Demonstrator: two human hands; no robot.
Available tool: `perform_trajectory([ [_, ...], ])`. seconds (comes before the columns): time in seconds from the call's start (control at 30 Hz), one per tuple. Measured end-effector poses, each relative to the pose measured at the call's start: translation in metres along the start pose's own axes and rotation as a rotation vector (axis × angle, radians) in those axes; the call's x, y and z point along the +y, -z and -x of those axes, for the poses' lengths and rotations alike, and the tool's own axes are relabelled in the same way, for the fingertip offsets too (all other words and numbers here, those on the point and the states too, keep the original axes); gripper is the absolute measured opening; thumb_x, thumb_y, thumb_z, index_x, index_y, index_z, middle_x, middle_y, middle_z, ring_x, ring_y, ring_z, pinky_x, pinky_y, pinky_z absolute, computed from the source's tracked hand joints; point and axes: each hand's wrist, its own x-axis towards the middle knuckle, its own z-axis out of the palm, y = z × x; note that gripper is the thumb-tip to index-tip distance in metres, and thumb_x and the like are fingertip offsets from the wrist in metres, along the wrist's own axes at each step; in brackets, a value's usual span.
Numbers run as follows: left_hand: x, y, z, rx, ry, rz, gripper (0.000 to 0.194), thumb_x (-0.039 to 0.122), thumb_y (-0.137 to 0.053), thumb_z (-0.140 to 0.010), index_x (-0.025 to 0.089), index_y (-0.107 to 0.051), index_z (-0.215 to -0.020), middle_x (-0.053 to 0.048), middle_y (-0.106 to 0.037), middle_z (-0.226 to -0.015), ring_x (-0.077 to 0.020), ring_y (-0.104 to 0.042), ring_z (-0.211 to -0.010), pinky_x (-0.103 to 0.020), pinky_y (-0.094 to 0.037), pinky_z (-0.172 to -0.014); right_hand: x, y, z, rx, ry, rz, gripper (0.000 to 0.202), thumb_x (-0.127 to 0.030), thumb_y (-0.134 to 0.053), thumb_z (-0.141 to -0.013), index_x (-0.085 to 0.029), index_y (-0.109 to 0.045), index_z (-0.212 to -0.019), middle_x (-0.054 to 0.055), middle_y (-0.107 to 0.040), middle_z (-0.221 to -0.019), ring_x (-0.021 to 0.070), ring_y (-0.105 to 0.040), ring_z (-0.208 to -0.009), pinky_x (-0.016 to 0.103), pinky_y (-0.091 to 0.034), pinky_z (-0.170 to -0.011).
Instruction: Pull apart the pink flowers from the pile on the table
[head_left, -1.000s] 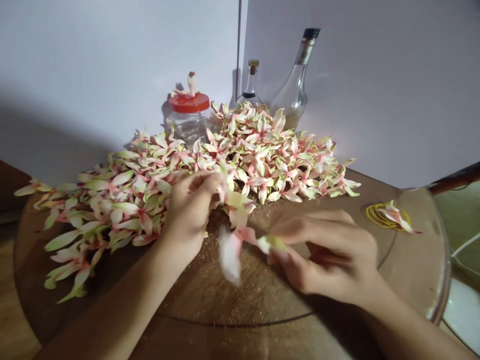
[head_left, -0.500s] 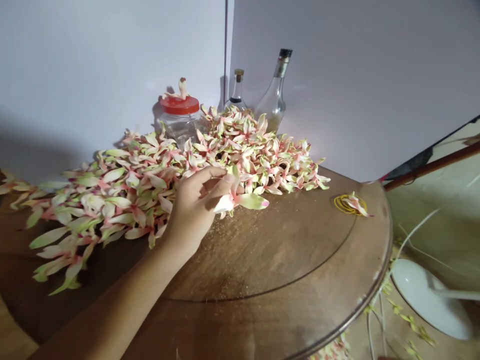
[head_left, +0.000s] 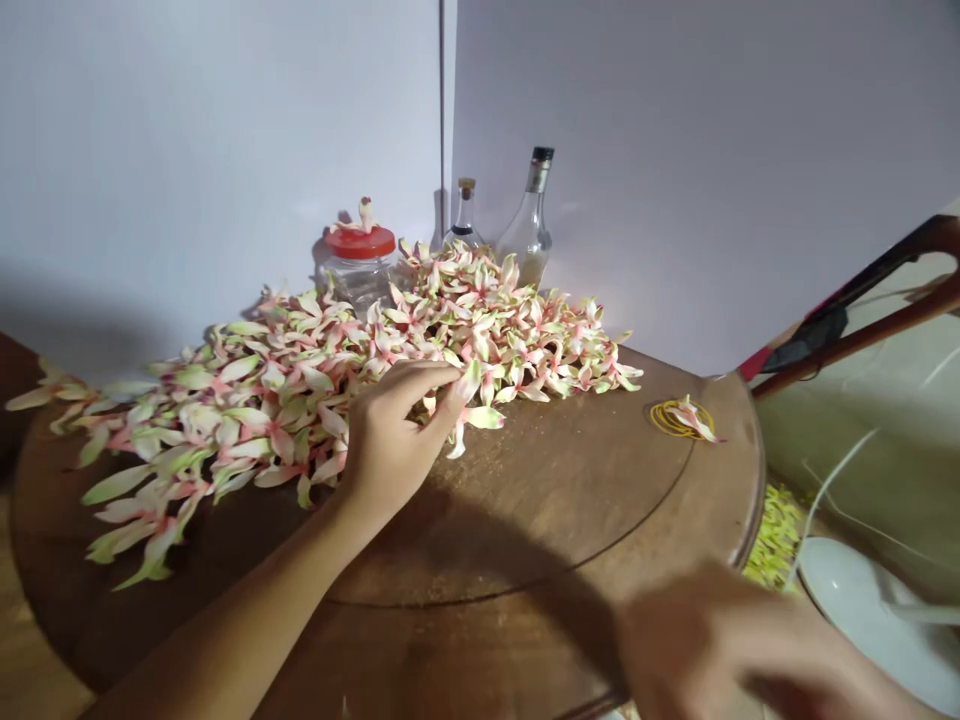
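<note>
My left hand (head_left: 401, 425) pinches a pale pink and green flower (head_left: 480, 415) between thumb and fingertips, above the wooden table. Behind it and to its left spreads a large pile of the same kind of flowers (head_left: 285, 390), pinkish white with green tips. My right hand (head_left: 705, 640) is low at the right, over the table's near edge. Motion smears it, so its fingers cannot be made out. The flower's petals stick out to the right of my left fingertips.
A red-lidded clear jar (head_left: 361, 243) and two glass bottles (head_left: 529, 235) stand behind the pile. Yellow rubber bands (head_left: 675, 420) with a flower on them lie near the right edge of the round table (head_left: 540, 540). A whitish round object (head_left: 855, 600) is below, right.
My right hand has come into view at the lower right. My left hand still holds the flower, its fingertips now nearer its upper petal. The view has shifted slightly.
</note>
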Motion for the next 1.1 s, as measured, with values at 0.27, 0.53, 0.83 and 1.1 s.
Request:
perform_trajectory([
  [0.27, -0.003, 0.008, -0.005, -0.041, 0.134, 0.0, 0.016, 0.011, -0.06, -0.09, 0.018, -0.073, -0.096, -0.003, -0.076, -0.088, -0.0146, -0.069, -0.075, -0.029, -0.054, -0.071, -0.03, 0.012, -0.181, 0.102, 0.332, -0.023, 0.033, -0.045, -0.055, -0.098, -0.016, -0.064, -0.086, 0.003, -0.065, -0.079, 0.0146, -0.06, -0.072, 0.028, -0.047, -0.07],
  [0.53, -0.008, 0.005, -0.004, -0.239, 0.461, 0.285, 0.019, 0.02, -0.072, -0.085, 0.019, -0.076, -0.103, -0.007, -0.078, -0.096, -0.0193, -0.073, -0.081, -0.03, -0.059, -0.071, 0.004, -0.001, -0.165, 0.287, 0.322, -0.059, 0.02, -0.036, -0.062, -0.096, -0.019, -0.057, -0.087, -0.001, -0.062, -0.076, 0.0099, -0.057, -0.064, 0.023, -0.045, -0.059],
  [0.83, -0.006, 0.007, -0.004, -0.201, 0.49, 0.475, 0.022, 0.022, -0.081, -0.079, 0.022, -0.078, -0.101, -0.004, -0.077, -0.088, -0.0177, -0.073, -0.077, -0.028, -0.062, -0.073, -0.003, 0.006, -0.165, 0.304, 0.438, -0.082, 0.012, -0.027, -0.068, -0.093, -0.019, -0.061, -0.088, -0.001, -0.062, -0.08, 0.0094, -0.059, -0.071, 0.02, -0.048, -0.064],
  [1.1, 0.004, 0.006, -0.008, -0.153, 0.497, 0.459, 0.017, 0.025, -0.083, -0.076, 0.021, -0.078, -0.092, -0.003, -0.078, -0.088, -0.018, -0.073, -0.075, -0.029, -0.062, -0.075, -0.002, 0.011, -0.164, 0.358, 0.498, 0.004, 0.009, -0.027, -0.07, -0.091, -0.019, -0.068, -0.087, 0.0, -0.067, -0.08, 0.0106, -0.061, -0.071, 0.022, -0.048, -0.065],
])
